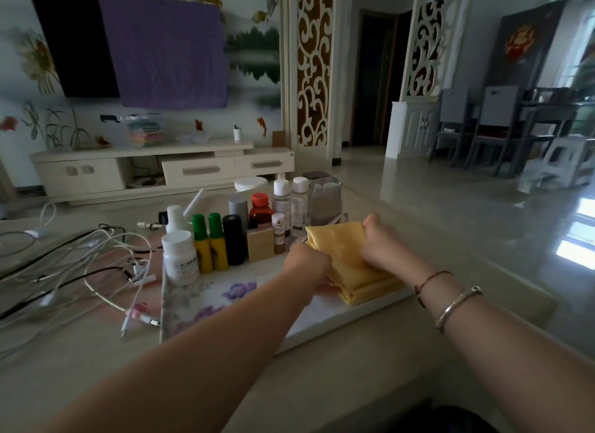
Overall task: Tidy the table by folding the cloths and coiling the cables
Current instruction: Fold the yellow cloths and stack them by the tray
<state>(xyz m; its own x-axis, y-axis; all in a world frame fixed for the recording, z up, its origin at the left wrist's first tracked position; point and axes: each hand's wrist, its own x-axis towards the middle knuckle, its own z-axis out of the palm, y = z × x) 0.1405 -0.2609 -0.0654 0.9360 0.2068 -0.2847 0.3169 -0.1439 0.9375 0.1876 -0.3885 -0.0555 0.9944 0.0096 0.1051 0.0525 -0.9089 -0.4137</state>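
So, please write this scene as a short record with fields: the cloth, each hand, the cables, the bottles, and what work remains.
cloth: yellow cloth, folded into a thick stack, lying on the flowered mat
left hand: left hand holds the cloth's left edge, fingers curled
right hand: right hand holds the cloth's far right part, fingers curled
cables: white and black cables lie tangled on the table, left of the mat, not coiled
bottles: group of bottles stands upright behind the cloth
work left: coiling the cables
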